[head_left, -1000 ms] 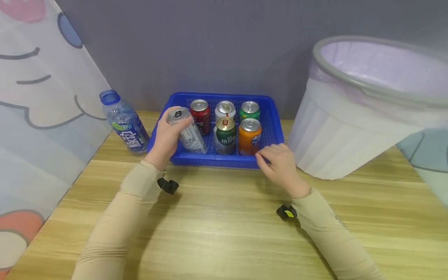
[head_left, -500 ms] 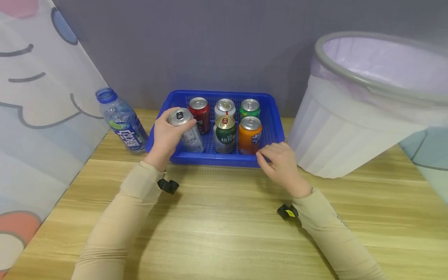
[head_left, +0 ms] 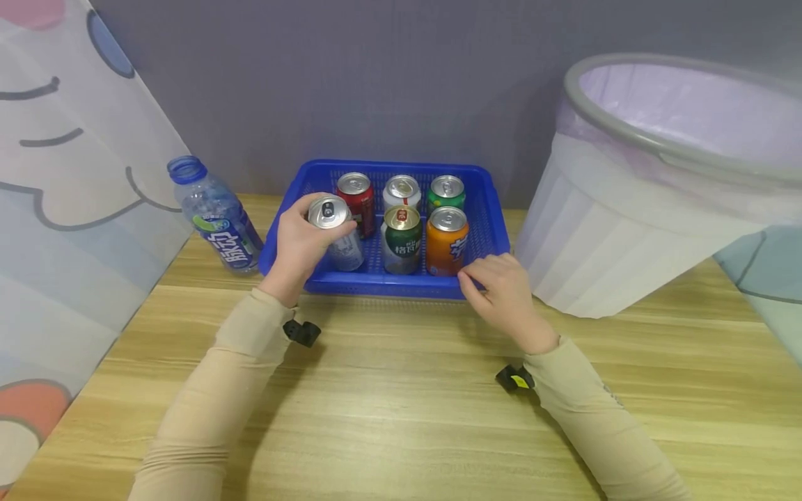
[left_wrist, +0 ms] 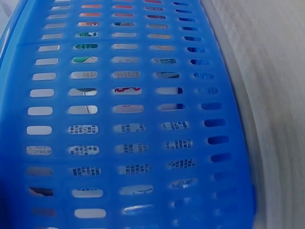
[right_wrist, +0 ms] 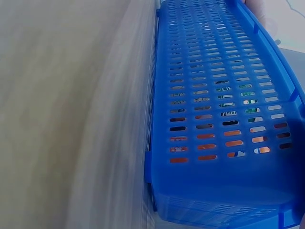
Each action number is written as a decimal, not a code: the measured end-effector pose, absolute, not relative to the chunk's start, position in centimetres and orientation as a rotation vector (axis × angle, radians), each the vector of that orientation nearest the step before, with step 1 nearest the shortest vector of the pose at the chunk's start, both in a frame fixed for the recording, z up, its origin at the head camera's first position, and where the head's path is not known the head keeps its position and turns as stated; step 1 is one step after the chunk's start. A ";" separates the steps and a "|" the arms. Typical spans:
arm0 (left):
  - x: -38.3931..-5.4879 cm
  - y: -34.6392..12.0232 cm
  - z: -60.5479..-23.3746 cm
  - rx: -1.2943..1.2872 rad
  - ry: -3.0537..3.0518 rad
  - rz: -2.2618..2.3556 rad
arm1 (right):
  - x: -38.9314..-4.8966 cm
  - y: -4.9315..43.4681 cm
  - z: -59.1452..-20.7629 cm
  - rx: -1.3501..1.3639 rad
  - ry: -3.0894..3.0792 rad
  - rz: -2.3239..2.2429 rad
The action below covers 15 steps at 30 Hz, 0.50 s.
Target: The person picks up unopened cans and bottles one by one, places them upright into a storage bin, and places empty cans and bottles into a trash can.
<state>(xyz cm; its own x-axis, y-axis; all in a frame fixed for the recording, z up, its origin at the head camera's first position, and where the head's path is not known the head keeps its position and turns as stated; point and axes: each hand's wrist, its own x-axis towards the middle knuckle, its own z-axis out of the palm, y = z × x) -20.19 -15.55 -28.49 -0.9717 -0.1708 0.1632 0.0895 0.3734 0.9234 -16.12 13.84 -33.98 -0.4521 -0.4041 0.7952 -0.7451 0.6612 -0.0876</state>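
Observation:
My left hand [head_left: 299,240] grips a silver drink can [head_left: 347,252] around its upper part, thumb across the near side. The can stands nearly upright in the front left of a blue plastic basket [head_left: 401,287]. My right hand [head_left: 501,296] holds the basket's front right rim with curled fingers. Also in the basket are a red can [head_left: 358,202], a white can [head_left: 402,191], a green can [head_left: 447,193], a dark green can with a gold top [head_left: 402,240] and an orange can [head_left: 447,243]. Both wrist views show mainly the perforated basket wall [left_wrist: 105,114].
A clear bottle with a blue label [head_left: 219,223], uncapped, leans left of the basket. On the right stands a white bin [head_left: 583,229] with a grey rim and purple liner. A grey wall [head_left: 376,83] rises behind the wooden table [head_left: 388,403].
The silver can has gone from tilted to nearly upright in the basket, its top shifting slightly right with my left hand. My right hand stays at the rim.

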 end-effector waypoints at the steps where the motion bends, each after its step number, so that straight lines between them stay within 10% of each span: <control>1: -20.2 -15.5 -28.5 0.067 -2.411 -1.629 | -16.1 13.8 -33.9 0.885 -2.091 0.554; 15: -20.4 -15.5 -28.4 0.069 -2.453 -1.623 | -16.2 13.8 -34.0 0.882 -2.092 0.559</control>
